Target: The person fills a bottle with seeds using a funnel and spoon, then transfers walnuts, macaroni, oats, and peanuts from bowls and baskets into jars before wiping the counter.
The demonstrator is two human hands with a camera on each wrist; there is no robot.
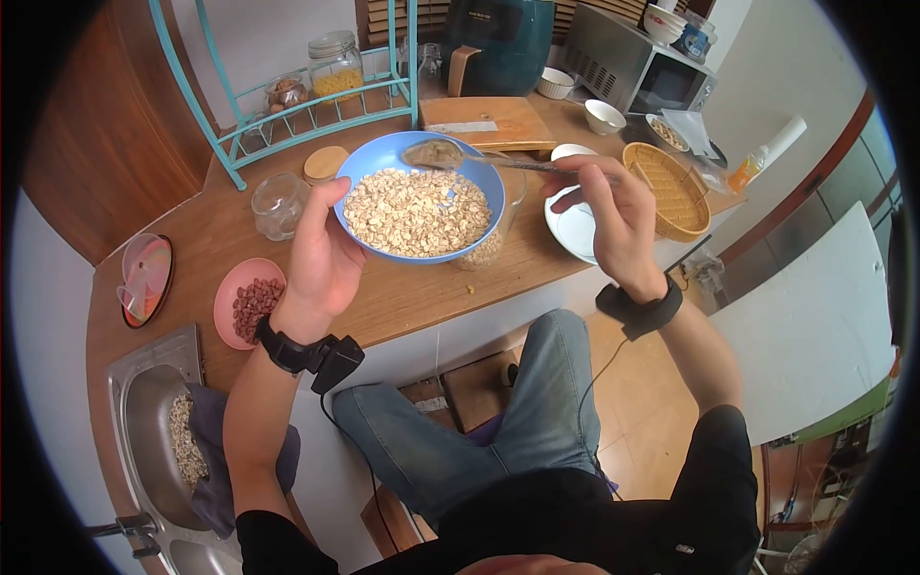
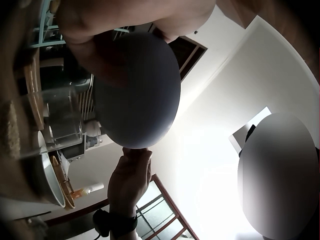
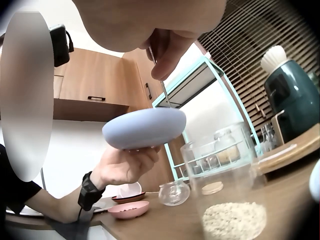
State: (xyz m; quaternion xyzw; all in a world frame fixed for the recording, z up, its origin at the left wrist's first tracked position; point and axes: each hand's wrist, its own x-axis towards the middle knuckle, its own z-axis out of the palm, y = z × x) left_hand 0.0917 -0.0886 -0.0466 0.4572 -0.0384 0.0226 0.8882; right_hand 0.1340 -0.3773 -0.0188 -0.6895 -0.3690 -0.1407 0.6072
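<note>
"When someone looks from the left, what comes first?"

"A pink bowl (image 1: pixel 226 305) of small red-brown bits (image 1: pixel 257 307) sits on the counter (image 1: pixel 402 311). Then comes a round glass jar (image 1: pixel 280 206). Next, the left hand (image 1: pixel 324 259) grips the blue bowl (image 1: pixel 383 155), with its thumb at the rim and fingers under it."

"Where are the oats?"

"Some oats (image 1: pixel 417 213) lie in the blue bowl, up above the counter. More are in a tall glass (image 3: pixel 220 180) that stands lower down, near the blue bowl."

"What does the right hand (image 1: pixel 623 225) do?"

"It pinches the handle of a spoon (image 1: pixel 433 153). The spoon's head is over the blue bowl, near the far rim. It is hard to tell if it has any oats in it."

"So which step is this?"

"It looks like the scooping part, maybe to move oats into the tall glass. Some are still to be scooped."

"And what does the next move need?"

"The left hand should hold the blue bowl flat. The right hand likely needs to fill the spoon and bring it slowly over the tall glass. A tip could spill oats."
</note>
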